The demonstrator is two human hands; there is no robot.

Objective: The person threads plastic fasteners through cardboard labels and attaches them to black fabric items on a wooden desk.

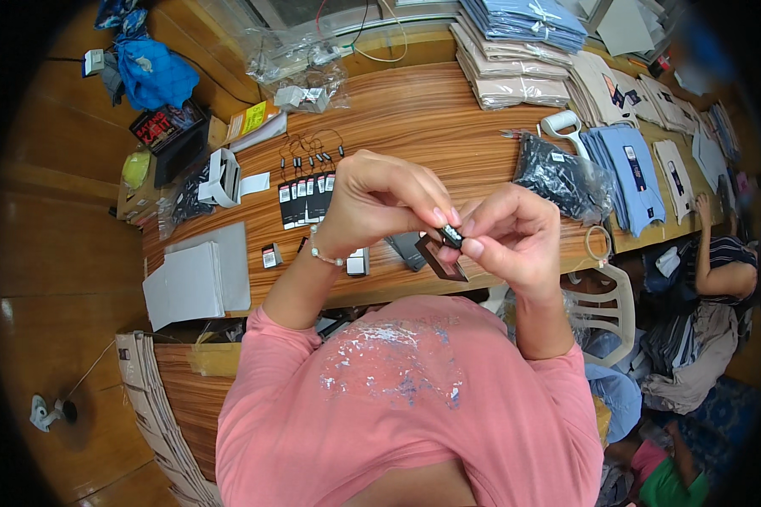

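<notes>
My left hand [402,196] and my right hand [516,237] meet above the table's near edge, fingertips pinched on a small black string seal [451,235]. Just under it hangs a dark hang tag [448,264], tilted, partly hidden by my fingers. Left of my left wrist, a row of several black hang tags [306,198] with white stickers lies flat, their looped cords and small seals toward the far side. Below my hands are more dark tags [407,251]. Small stacks with white tops, one at the left [270,256] and one by my wrist [358,263], sit near the edge.
White sheets [184,283] lie at the table's left. Folded shirts in clear bags [516,72] are stacked at the back, with blue [624,177] and beige shirts at right. A dark bagged bundle [560,173] and a tape dispenser [562,127] lie nearby. Another person [723,270] sits right, beyond a white chair [609,308].
</notes>
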